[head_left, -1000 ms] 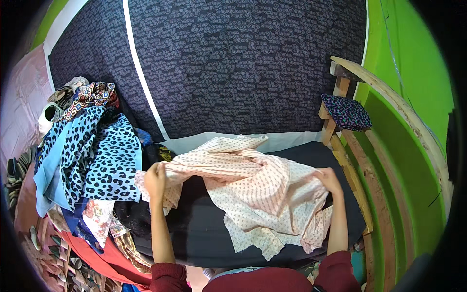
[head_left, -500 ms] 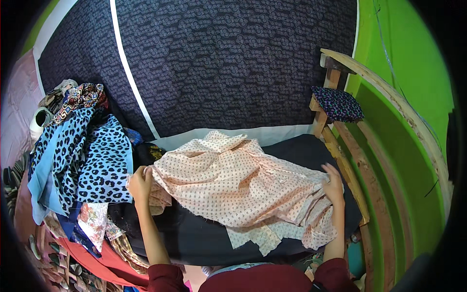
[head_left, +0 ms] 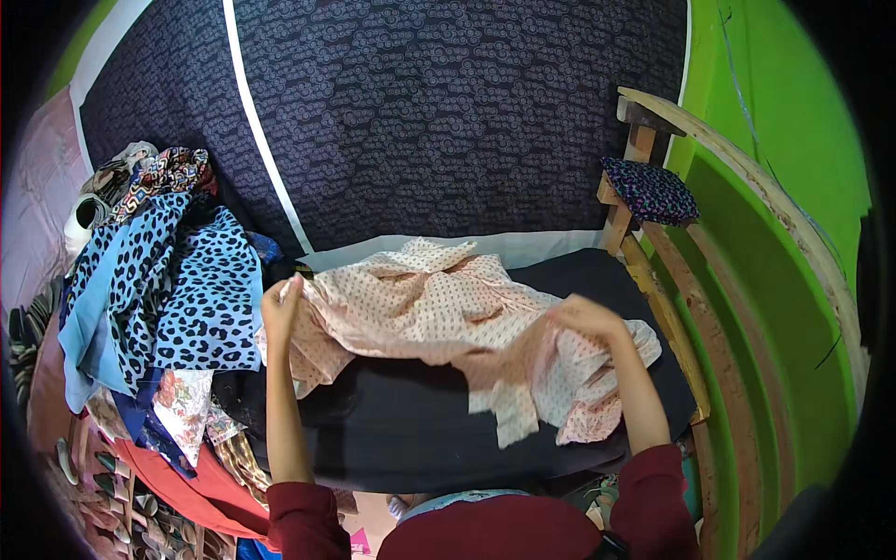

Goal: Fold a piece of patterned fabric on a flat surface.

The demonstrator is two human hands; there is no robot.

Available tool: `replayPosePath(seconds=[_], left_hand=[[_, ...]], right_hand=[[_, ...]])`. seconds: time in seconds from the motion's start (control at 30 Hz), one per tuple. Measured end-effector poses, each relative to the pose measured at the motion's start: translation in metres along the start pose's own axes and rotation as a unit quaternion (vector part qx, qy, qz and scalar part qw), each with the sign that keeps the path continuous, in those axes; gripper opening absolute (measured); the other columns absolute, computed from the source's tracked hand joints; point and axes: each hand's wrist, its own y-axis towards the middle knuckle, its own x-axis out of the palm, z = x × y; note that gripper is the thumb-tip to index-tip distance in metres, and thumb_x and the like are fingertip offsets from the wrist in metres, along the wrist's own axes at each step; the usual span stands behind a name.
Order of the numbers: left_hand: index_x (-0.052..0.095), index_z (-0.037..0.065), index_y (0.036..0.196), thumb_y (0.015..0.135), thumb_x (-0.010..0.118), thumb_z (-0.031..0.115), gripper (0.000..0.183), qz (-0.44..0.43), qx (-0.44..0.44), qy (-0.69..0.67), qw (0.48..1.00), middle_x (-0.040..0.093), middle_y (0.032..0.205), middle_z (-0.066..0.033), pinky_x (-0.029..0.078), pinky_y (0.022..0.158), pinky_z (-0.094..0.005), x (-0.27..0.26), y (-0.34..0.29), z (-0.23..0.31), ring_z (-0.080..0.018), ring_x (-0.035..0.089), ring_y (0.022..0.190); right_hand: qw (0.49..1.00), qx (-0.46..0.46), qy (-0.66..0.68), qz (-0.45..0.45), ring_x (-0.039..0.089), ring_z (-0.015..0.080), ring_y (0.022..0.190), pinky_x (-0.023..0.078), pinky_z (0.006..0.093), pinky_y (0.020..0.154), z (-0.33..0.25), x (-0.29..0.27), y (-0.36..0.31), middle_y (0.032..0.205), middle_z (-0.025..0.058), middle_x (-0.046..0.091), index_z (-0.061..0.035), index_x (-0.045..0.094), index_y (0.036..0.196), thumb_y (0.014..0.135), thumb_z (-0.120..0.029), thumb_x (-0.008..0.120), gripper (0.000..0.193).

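A pale pink cloth (head_left: 425, 308) with a small dark print lies crumpled across a black-covered surface (head_left: 392, 420). My left hand (head_left: 282, 308) pinches its left edge, and some of the cloth hangs down beside the wrist. Over the right part of the cloth, my right hand (head_left: 590, 317) grips a fold with bent fingers, slightly smeared by motion. Loose corners of the fabric spread below and right of that hand.
Blue leopard-print cloths (head_left: 207, 299) and other fabrics are heaped at the left. A dark patterned sheet (head_left: 457, 121) covers the far side. Wooden slats (head_left: 719, 345) line the right, with a small dark cushion (head_left: 651, 191) on them. Shoes (head_left: 112, 485) sit at lower left.
My right hand has moved left and inward from the cloth's right end. The near edge of the cloth has drawn back, baring more black surface. My left hand has risen slightly.
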Motion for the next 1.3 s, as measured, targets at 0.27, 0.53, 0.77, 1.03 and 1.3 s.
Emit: replayPosePath(seconds=[0.27,0.53,0.77,1.03,1.3], left_hand=[[0.068,0.000,0.082,0.084,0.066,0.029,0.029,0.041,-0.117,-0.050,0.991,0.060,0.070,0.0032,0.037,0.056,-0.0191,-0.006,0.037,0.011,-0.0035,0.047,0.059],[0.066,-0.005,0.081,0.086,0.064,0.032,0.037,0.058,0.087,0.033,0.994,0.060,0.078,-0.0040,0.039,0.067,-0.0238,0.011,0.054,0.028,-0.0099,0.050,0.072],[0.066,-0.002,0.079,0.082,0.068,0.017,0.019,0.216,0.246,0.046,0.944,0.061,0.086,-0.0042,0.040,0.066,-0.0252,-0.030,0.063,0.075,-0.0131,0.051,0.074],[0.066,0.002,0.073,0.075,0.069,0.032,0.030,-0.192,0.114,0.384,0.896,0.063,0.070,-0.0129,0.044,0.057,-0.0355,-0.014,0.001,0.052,-0.0302,0.057,0.061],[0.047,0.007,0.126,0.048,0.086,0.028,0.090,-0.317,0.198,0.247,0.894,0.047,0.131,-0.0137,0.031,0.102,-0.0445,0.067,-0.083,0.132,-0.0336,0.043,0.120]], right_hand=[[0.877,-0.073,0.281,0.383,0.054,0.0070,0.079,0.043,0.0230,0.071,0.007,-0.083,-0.001,0.086,0.0013,0.062,-0.0012,0.063,0.095,0.093,-0.040,0.049,0.042],[0.783,-0.162,0.175,0.575,0.039,0.0067,0.069,0.036,0.0228,0.064,-0.014,-0.093,0.005,0.073,-0.0035,0.047,-0.0018,0.054,0.080,0.095,-0.045,0.044,0.047],[0.737,-0.226,0.139,0.621,0.042,0.0065,0.069,0.037,0.0225,0.064,-0.043,-0.077,-0.012,0.073,-0.0033,0.049,-0.0009,0.056,0.080,0.095,-0.044,0.044,0.047],[0.953,-0.077,-0.137,0.258,0.060,0.0157,0.077,0.045,0.0334,0.070,-0.032,-0.040,-0.047,0.084,0.0107,0.066,0.0052,0.061,0.092,0.088,-0.020,0.053,0.026],[0.922,-0.171,-0.068,0.342,0.066,0.0217,0.080,0.049,0.0308,0.071,-0.049,0.011,-0.080,0.086,0.0105,0.068,-0.0018,0.067,0.089,0.082,-0.014,0.061,0.015]])
